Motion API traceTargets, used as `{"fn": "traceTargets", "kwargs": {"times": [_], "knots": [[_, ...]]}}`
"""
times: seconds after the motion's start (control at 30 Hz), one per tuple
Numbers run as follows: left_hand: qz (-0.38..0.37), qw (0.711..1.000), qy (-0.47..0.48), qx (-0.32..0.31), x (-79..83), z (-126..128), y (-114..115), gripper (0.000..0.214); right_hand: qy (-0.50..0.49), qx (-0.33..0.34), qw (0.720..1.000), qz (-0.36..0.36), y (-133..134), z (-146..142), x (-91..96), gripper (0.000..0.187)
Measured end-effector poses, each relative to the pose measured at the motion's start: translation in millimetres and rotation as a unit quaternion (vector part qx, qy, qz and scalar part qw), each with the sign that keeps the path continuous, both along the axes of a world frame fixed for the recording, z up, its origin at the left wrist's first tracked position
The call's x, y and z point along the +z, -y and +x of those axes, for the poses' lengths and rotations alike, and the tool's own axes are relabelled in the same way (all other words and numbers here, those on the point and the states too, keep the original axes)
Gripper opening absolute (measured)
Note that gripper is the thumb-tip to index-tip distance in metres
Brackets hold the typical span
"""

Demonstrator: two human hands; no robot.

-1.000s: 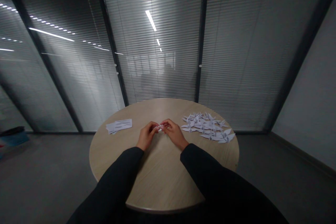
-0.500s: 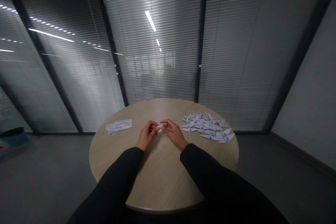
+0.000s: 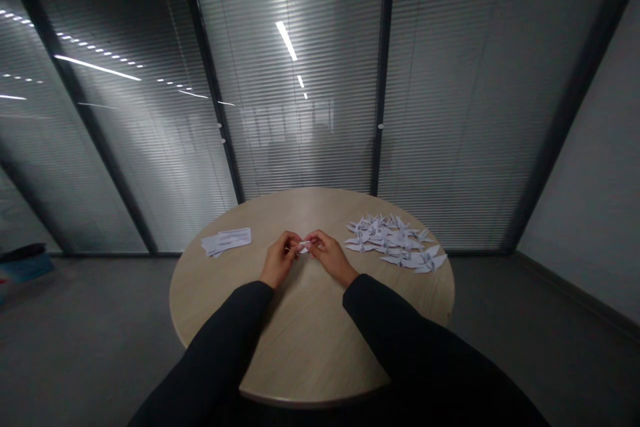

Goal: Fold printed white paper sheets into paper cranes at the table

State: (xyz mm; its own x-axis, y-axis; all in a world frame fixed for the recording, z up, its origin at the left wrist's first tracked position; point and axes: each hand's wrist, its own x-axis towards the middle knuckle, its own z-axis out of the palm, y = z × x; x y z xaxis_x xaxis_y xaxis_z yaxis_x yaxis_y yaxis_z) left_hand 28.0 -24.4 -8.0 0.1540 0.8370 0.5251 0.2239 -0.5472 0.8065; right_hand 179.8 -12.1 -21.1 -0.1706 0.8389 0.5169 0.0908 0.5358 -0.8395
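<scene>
Your hands are close together over the middle of the surface, both pinching one small white paper. Your left hand has its left end, your right hand its right end, with the fingers of both bent inward so that the paper sits between them, its middle showing. Its folds are too small to make out, and you cannot tell whether it touches the wood below.

To the right of your right hand, well within the rim, lies a spread of white cranes, crowded and overlapping, their pointed tips sticking out in many directions. To the left of your left hand, apart from it, a few white strips lie flat, overlapping unevenly; the marks on them cannot be read.

Your dark sleeves reach in over the near part of the round surface. Beyond its far edge stand the blinds, and at your far left a blue bin is on the floor.
</scene>
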Motion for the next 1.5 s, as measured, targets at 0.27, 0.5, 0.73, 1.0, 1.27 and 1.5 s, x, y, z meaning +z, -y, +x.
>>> {"fn": "traceTargets", "kwargs": {"times": [0.27, 0.5, 0.73, 1.0, 1.27, 1.5], "knots": [[0.007, 1.000, -0.003, -0.008, 0.9, -0.4, 1.6, 0.019, 0.013, -0.010, 1.000, 0.019, 3.0, 0.2, 1.9, 0.017], [0.000, 0.999, 0.033, -0.007, 3.4, 0.8, 4.1, 0.023, 0.024, -0.038, 0.998, 0.046, 7.7, 0.6, 7.9, 0.014], [-0.035, 0.998, 0.041, -0.024, -0.5, 2.2, 0.7, 0.030, 0.006, -0.031, 0.999, 0.044, 7.3, 1.4, 8.3, 0.016], [-0.048, 0.998, 0.036, -0.032, 0.0, -2.5, 1.1, 0.032, 0.002, -0.026, 0.999, 0.030, 5.5, 1.8, 5.6, 0.016], [-0.071, 0.994, 0.075, -0.041, -0.8, 0.2, -0.1, 0.036, 0.005, -0.036, 0.999, 0.027, 5.7, 2.6, 5.9, 0.016], [-0.064, 0.992, 0.092, -0.054, 2.0, 3.9, 3.4, 0.038, -0.043, -0.049, 0.998, 0.012, 0.3, 0.6, 2.1, 0.020]]}}
